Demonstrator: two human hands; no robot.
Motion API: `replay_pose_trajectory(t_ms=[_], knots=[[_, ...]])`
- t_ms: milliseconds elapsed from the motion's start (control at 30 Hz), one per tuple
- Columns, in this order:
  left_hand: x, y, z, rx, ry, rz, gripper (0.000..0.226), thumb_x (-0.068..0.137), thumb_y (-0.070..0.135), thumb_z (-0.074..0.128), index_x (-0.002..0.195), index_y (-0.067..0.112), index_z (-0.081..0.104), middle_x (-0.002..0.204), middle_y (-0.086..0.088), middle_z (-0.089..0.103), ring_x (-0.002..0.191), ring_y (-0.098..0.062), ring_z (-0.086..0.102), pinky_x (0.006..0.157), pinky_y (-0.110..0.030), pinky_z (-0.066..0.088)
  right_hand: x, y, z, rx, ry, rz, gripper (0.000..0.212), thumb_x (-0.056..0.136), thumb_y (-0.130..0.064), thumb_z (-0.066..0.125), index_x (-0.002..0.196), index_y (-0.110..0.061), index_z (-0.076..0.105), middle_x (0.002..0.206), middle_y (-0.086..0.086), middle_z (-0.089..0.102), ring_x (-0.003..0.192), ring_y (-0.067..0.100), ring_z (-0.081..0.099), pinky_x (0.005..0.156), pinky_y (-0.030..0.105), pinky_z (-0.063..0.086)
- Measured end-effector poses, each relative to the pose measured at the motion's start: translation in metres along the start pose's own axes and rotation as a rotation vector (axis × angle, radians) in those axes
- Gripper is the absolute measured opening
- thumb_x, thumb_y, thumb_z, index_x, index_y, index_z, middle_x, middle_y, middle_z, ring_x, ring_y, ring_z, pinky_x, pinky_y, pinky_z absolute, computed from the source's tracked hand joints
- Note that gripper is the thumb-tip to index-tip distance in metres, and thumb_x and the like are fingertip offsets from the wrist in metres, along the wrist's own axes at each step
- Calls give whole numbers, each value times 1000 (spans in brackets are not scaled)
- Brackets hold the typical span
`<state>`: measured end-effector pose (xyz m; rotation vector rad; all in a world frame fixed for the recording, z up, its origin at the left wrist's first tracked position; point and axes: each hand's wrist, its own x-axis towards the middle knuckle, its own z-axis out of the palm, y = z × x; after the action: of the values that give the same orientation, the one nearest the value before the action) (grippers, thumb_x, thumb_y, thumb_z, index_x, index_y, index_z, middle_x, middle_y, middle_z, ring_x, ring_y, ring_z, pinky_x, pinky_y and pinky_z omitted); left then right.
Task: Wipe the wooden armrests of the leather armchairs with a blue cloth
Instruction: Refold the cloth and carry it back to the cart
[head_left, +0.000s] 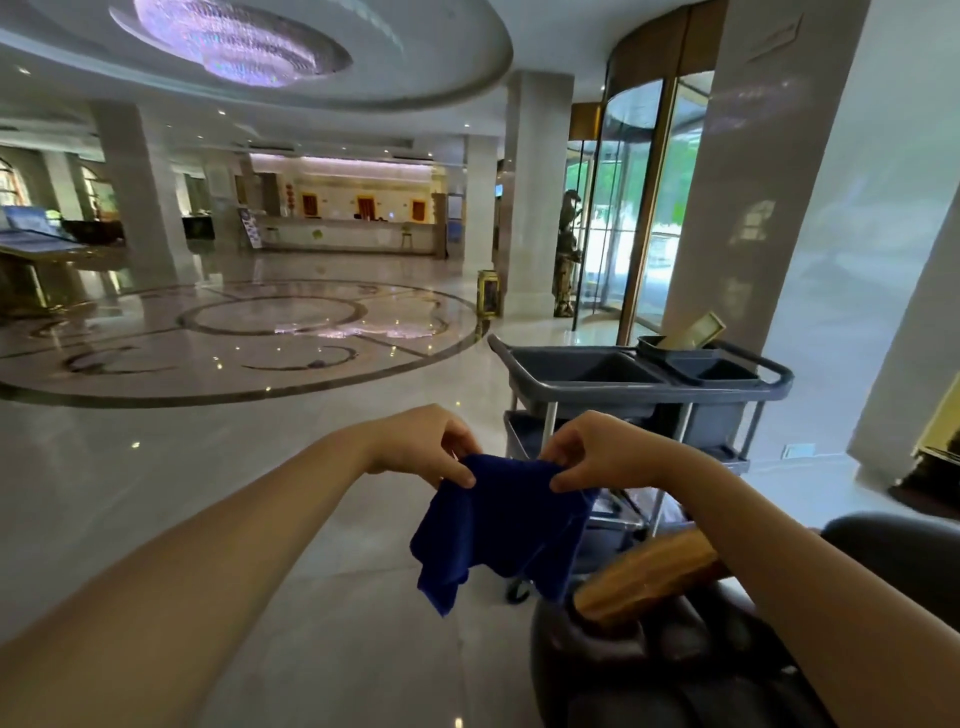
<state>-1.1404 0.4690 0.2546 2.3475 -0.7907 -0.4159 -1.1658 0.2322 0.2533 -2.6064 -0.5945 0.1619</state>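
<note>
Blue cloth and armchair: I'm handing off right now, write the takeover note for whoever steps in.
Left hand: pinching the top edge of the blue cloth.
Right hand: pinching the same edge; the cloth hangs spread between both hands, in the air.
Wooden armrest of the dark leather armchair: lower right, below the cloth, not touched.
Grey cleaning cart: just beyond the hands.
Done: cloth in hand.
Left: wipe this armrest, then the others, which are out of view.

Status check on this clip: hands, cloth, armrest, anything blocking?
Left hand and right hand both pinching blue cloth by its top edge, hanging in the air. Wooden armrest below right, untouched. Grey cart just beyond; path clear.
</note>
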Motion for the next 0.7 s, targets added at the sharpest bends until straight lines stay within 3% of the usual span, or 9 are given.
replay_pose_trajectory(t_ms=[267, 433, 567, 700], knots=[[186, -69, -107, 37, -32, 13, 24, 84, 8, 63, 108, 10, 61, 103, -8, 65, 95, -20, 64, 87, -37, 55, 186, 97, -65, 32, 24, 35, 15, 77, -17, 70, 89, -26, 71, 74, -10, 70, 67, -1, 64, 65, 15, 50], [319, -121, -164, 47, -89, 76, 24, 84, 9, 63, 107, 12, 62, 97, -1, 65, 88, -12, 65, 75, -25, 57, 291, 162, -103, 18, 52, 94, 16, 77, -17, 70, 92, -23, 72, 74, -10, 70, 67, -1, 64, 68, 17, 52], [431, -156, -207, 56, -138, 157, 21, 82, 10, 66, 101, 18, 64, 95, 2, 67, 87, -12, 66, 71, -23, 58, 366, 214, -129, 16, 124, 168, 16, 77, -14, 69, 92, -19, 72, 71, -10, 69, 62, -2, 62, 62, 12, 50], [534, -176, -251, 92, -217, 223, 17, 80, 14, 68, 94, 25, 66, 92, 4, 69, 86, -11, 67, 67, -19, 57, 430, 260, -162, 9, 165, 275, 18, 78, -16, 69, 96, -17, 72, 82, 0, 72, 73, 9, 66, 69, 19, 53]])
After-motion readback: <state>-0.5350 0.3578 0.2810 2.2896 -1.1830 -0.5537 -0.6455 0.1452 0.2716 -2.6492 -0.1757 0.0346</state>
